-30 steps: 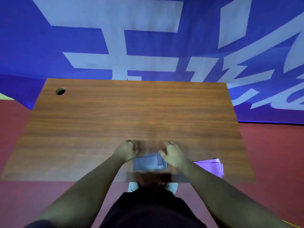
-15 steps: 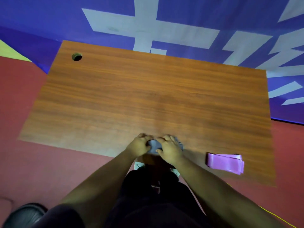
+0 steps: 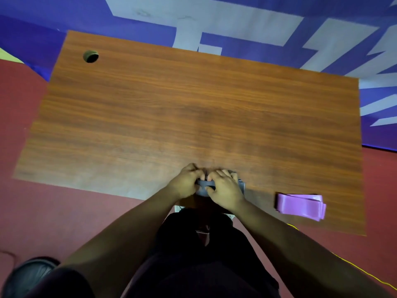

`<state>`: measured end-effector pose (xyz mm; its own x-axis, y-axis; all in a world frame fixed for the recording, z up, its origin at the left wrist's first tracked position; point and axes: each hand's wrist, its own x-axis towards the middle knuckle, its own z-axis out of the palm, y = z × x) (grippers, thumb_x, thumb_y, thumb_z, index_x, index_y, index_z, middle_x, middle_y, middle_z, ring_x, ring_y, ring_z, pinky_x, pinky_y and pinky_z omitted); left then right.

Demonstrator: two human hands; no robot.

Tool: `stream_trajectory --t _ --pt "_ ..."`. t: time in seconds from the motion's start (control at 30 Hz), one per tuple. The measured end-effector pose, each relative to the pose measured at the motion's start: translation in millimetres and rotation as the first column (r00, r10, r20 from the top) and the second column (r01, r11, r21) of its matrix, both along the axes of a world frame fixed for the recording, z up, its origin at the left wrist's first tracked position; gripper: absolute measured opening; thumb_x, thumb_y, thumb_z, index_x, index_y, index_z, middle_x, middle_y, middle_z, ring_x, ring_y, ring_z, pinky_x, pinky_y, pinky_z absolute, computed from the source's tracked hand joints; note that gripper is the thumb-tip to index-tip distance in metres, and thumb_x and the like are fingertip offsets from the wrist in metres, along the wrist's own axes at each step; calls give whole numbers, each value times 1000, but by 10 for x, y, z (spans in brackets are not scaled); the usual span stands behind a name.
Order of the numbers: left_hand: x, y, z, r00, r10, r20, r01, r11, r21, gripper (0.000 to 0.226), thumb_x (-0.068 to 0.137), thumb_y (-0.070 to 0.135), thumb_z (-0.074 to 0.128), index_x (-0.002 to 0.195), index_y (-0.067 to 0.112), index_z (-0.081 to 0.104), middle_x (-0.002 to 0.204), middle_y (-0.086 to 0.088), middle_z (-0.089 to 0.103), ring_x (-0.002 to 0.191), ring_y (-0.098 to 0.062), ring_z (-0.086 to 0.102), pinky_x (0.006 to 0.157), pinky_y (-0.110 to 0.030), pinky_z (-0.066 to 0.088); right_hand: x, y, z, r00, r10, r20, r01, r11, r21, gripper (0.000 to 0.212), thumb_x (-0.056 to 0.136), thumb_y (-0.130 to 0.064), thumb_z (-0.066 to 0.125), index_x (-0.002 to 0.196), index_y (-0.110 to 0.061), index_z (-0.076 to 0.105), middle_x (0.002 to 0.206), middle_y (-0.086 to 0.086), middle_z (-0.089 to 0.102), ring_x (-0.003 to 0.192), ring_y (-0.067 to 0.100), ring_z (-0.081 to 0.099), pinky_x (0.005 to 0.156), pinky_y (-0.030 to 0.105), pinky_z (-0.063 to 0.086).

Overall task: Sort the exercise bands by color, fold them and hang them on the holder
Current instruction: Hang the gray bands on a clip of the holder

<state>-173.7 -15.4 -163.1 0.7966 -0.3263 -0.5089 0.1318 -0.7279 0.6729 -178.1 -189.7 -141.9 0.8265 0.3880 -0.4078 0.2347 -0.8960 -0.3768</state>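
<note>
Setting: a brown wood-grain surface (image 3: 193,115) stands on a red floor (image 3: 53,211). A blue sheet with large white characters (image 3: 247,24) lies beyond its far edge.
Grey band: the grey band (image 3: 203,188) lies at the middle of the surface's near edge, mostly hidden under both hands.
Left hand: the left hand (image 3: 185,182) has its fingers curled onto the band's left end, pinching it.
Right hand: the right hand (image 3: 225,190) lies over the band with bent fingers on top and the thumb at the near side, gripping it.
Why held so: the hands sit close together, probably to bring one end over the other and press the fold flat against the surface.
Purple band: the purple band (image 3: 300,206) lies already folded near the right near corner, apart from the hands.
Why placed there: it has likely been set aside by colour, waiting to be hung.
Count: two bands in view, one grey and one purple. There are two hands and one round cable hole (image 3: 90,56) at the far left corner.
Holder: not in view, so hanging seems not yet done.
</note>
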Motion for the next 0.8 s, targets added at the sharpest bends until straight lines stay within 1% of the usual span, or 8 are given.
stream_trajectory --t 0.1,0.17,0.27,0.4,0.5,0.6,0.7,0.8 --pt "98 59 88 997 -55 56 57 998 -22 33 73 3 72 106 6 65 113 -6 42 117 -26 41 102 -29 37 127 -3 128 987 -67 -144 85 989 124 14 88 -24 62 101 -20 59 102 -2 64 100 19 55 87 35 33" --pt "217 134 213 992 -71 103 79 994 -77 31 76 6 73 106 9 64 121 -3 45 121 -21 37 107 -30 31 268 -9 318 934 -147 -327 238 936 258 8 88 -17 67 92 -17 60 88 0 63 79 16 55 73 29 41" --pt "487 275 522 971 -186 148 212 960 -181 31 80 13 76 107 10 61 135 4 49 130 -8 37 108 -15 26 571 -35 691 888 -160 -431 336 866 370 10 85 -11 71 85 -15 62 74 -5 58 65 8 51 61 16 40" --pt "822 425 1155 958 -251 140 279 925 -256 51 75 29 83 114 20 51 121 8 53 111 2 45 94 -11 35 961 -34 1221 837 -152 -526 455 728 513 14 80 -12 74 79 -21 64 74 3 61 69 16 54 64 30 42" --pt "956 462 1571 980 -134 145 180 908 -379 54 73 35 83 113 25 48 113 7 56 102 -8 53 90 -25 42 1137 10 1588 767 -194 -612 603 545 583 10 77 -11 74 81 -16 66 76 8 63 73 20 56 67 29 43" --pt "1089 475 1926 967 -19 253 137 879 -456 52 74 33 81 117 22 54 113 9 59 104 -3 55 93 -21 43 1230 18 1890 711 -190 -677 691 363 625 6 81 -11 69 85 -10 65 80 11 67 73 22 62 69 30 50" --pt "1235 463 2269 928 -51 370 203 900 -385 69 74 30 84 130 25 45 126 9 52 118 3 48 100 -12 36 1300 -11 2171 649 -146 -746 758 202 620 8 92 -5 58 97 0 62 90 17 67 78 24 66 71 33 56" --pt "1369 395 2541 872 -127 474 281 921 -271 69 78 32 80 132 30 38 132 11 46 126 -4 44 105 -21 38 1389 -21 2445 613 -23 -790 786 123 606 31 95 -9 54 121 8 56 108 25 63 91 33 64 84 44 53"
